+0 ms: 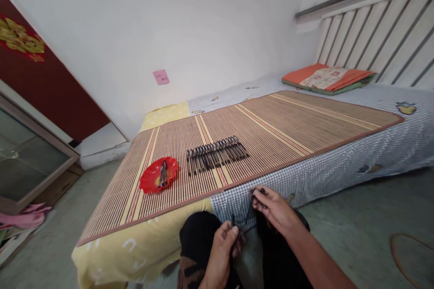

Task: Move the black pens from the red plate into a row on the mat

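My left hand (224, 244), low in front of the bed's edge, is closed around a slim black pen (233, 220) whose end sticks up past the thumb. To its right and a bit higher, my right hand (271, 205) is pinched on a small black piece (262, 191), perhaps a pen cap; the fingers hide most of it. Beyond both hands, a row of several black pens (217, 156) lies side by side on the striped bamboo mat (271, 131). Left of that row, a red scalloped dish (147, 180) holds a few dark pens (163, 174).
The mat covers a bed with a checked sheet (325, 180) and a yellow cloth (135, 239) along the near left. Folded orange bedding (325, 77) lies by the white headboard (376, 31). My knees (198, 235) are close to the bed's edge. A glass-fronted cabinet (30, 153) stands left.
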Demonstrator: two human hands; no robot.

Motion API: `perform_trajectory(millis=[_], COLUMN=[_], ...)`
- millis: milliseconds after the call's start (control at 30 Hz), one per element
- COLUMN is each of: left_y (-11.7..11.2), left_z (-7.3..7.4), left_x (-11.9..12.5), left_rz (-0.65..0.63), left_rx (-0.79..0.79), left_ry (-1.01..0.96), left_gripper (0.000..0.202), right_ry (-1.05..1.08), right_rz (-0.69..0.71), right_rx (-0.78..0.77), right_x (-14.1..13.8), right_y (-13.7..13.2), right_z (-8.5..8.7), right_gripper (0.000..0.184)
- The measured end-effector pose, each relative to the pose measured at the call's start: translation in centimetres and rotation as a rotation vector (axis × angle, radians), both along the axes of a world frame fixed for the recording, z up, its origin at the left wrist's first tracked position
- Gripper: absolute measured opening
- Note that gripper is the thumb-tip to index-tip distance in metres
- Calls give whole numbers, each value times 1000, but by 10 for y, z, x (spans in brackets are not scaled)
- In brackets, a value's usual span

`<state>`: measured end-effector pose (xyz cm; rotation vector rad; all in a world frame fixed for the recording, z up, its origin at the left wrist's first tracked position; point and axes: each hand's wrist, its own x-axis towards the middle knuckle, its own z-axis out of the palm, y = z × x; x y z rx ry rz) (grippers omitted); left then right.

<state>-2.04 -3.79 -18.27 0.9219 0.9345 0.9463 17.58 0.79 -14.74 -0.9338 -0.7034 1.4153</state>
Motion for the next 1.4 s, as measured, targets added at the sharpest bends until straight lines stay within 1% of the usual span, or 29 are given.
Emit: perform_trajectory(millis=[67,167,300,400,467,533,600,700,767,833,900,967,1033,1067,1133,1200,1233,1300,1400], left_y=[0,0,4,10,17,24,33,50,63,77,91,105,121,129,146,161,168,177,182], left_z=[-3,-13,-28,-29,-22,-11,5,34,54,71,83,92,97,99,102,102,101,94,74], left_x=[0,-3,-6,-5,-2,4,11,24,32,41,49,57,65,68,72,71,70,67,64], left_rz=[21,53,87,126,168,214,252,276,254,202,159,141,153,170,219,261,274,288,297], left_rx=[1,0,20,45,59,69,76,94,107,130,179,222,229,219,192,176,171,146,66], left_ry=[-21,-29,-8,-9,-24,-48,-64,-86,-97,-101,-99,-117,-156,-175,-195,-207,-217,-244,-266], left_gripper=[44,43,47,47,45,45,43,45,50,51,50,48,45,45,47,49,49,49,52], right_ry=[-22,-41,-80,-146,-202,-255,-286,-265,-243,-231,-216,-200,-190,-178,-156,-190,-251,-448,-777], right_rz=[87,156,174,195,201,170,136,101,64,20,-13,-31,-64,-91,-151,-200,-215,-222,-217], right_rx=[-18,-36,-18,6,18,29,42,52,53,61,88,109,118,119,108,74,49,18,46], right_x=[-20,-40,-47,-48,-48,-47,-46,-42,-38,-32,-25,-17,-9,-3,10,27,37,57,81], right_y=[-5,-8,-7,-5,-2,3,10,24,34,44,53,62,73,79,94,113,125,151,195], right_z=[-6,-13,-17,-16,-14,-9,0,17,30,43,56,65,68,67,59,46,39,28,20], right_gripper=[39,42,44,46,47,47,48,50,50,49,48,49,47,46,42,38,35,29,29])
